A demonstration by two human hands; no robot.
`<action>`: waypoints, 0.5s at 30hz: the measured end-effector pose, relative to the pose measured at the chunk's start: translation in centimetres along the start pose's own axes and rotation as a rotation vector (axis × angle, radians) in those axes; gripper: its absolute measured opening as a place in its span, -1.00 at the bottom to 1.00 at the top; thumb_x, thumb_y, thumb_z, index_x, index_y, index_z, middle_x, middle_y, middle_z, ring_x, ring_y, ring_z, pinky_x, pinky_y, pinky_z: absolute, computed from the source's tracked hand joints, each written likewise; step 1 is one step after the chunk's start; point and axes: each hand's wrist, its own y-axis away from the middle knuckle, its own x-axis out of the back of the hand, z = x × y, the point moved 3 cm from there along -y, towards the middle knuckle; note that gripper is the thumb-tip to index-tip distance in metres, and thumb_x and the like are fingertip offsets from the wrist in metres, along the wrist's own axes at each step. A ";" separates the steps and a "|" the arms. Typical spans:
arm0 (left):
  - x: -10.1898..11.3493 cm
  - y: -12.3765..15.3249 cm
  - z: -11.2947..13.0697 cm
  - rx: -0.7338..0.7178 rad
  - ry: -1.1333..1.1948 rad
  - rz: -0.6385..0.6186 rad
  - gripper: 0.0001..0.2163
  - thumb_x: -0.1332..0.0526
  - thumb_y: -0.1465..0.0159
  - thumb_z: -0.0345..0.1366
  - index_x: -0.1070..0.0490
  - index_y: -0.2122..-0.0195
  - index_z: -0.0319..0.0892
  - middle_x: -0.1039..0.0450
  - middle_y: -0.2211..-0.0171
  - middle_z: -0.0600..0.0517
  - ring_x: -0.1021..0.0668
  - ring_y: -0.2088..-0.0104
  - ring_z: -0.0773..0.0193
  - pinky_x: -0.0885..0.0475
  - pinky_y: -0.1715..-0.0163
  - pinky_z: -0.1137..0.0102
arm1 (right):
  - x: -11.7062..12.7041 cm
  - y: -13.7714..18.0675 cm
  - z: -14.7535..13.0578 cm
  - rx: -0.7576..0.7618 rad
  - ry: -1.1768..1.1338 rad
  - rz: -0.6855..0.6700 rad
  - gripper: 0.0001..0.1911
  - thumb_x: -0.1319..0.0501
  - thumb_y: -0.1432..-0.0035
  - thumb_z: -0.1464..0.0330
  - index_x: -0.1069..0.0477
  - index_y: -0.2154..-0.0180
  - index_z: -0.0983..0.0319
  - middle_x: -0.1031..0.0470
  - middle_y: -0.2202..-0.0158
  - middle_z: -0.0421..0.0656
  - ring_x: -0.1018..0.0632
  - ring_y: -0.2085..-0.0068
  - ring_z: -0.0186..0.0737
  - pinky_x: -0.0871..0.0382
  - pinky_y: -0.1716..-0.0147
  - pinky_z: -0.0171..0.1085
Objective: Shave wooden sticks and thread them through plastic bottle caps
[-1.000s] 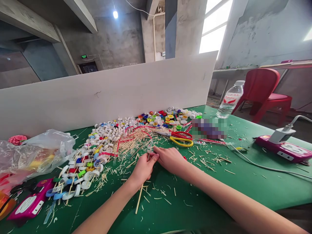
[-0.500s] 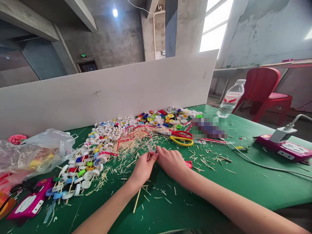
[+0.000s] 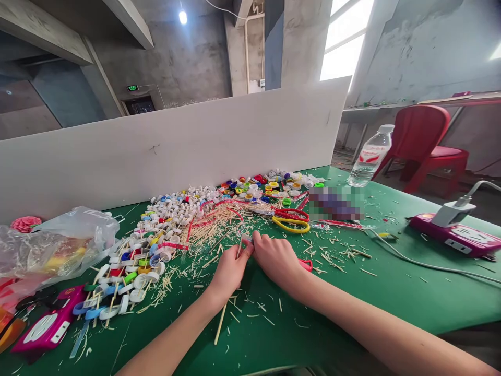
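Note:
My left hand (image 3: pixel 230 270) is closed, thumb pressed against its fingers, at the middle of the green table (image 3: pixel 352 313). A small whitish, translucent piece (image 3: pixel 246 239) shows at its fingertips; its kind is unclear. My right hand (image 3: pixel 276 261) is closed right beside it, the fingertips of both hands touching. A red handle end (image 3: pixel 305 265) sticks out past the right wrist, and the rest of that tool is hidden by the hand. Just beyond the hands lie thin wooden sticks (image 3: pixel 213 224) and scissors (image 3: pixel 291 223) with red and yellow handles. One loose stick (image 3: pixel 220 324) lies below the left hand.
Many bottle caps (image 3: pixel 172 216), several with sticks through them, are heaped at left. Plastic bags (image 3: pixel 78 240) and a magenta box (image 3: pixel 50 326) lie far left. At right stand a water bottle (image 3: pixel 370 156) and a magenta power strip (image 3: pixel 450 235) with a white cable. A white board (image 3: pixel 176 151) closes the back.
Both hands stay together in nearly the same place. The red handle end at my right wrist has shifted slightly to the right and shows more. The view has tilted a little.

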 end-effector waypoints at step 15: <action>-0.3 0.8 1.3 0.018 0.128 -0.190 -0.60 -0.23 -0.11 0.12 -0.18 0.34 -0.10 0.14 0.67 0.31 0.01 0.72 0.53 0.12 0.77 0.57 | -0.1 -1.4 1.6 0.158 -0.157 0.033 -0.62 0.18 -0.39 0.16 -0.28 0.20 0.23 -0.52 0.39 -0.13 -0.56 0.40 -0.20 0.13 0.58 -0.26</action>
